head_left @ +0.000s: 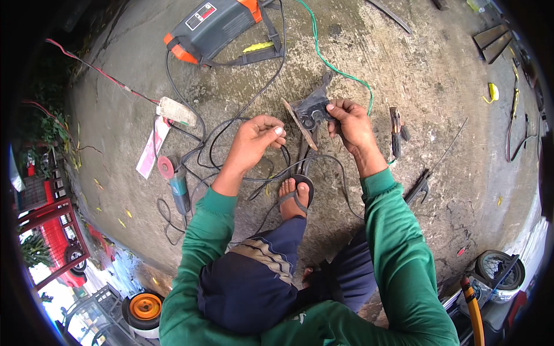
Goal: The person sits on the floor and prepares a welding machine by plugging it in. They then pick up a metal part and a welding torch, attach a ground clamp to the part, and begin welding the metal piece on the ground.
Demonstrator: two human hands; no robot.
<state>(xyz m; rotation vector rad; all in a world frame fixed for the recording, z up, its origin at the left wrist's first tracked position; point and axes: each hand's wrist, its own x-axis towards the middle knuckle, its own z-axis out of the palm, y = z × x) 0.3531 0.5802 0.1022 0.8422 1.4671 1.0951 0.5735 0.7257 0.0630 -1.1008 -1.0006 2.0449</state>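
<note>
My right hand (352,128) is closed round the side of a dark metal bracket (314,109), its thumb on top. A flat, rusty brown edge (300,124) runs along the bracket's left side. Just left of that edge is my left hand (258,142), its fingers curled in and the thumb against them. Whether something small lies in that pinch is hidden. The bracket is above my sandalled foot (293,199). A pair of dark metal bars (303,151) shows beneath it, partly covered.
A grey and orange welding machine (219,29) stands at the far left. Black cables tangle near an angle grinder (179,187) and a white socket block (176,111). A clamp (396,134), an electrode holder (418,187) and a yellow tape measure (492,93) lie to the right.
</note>
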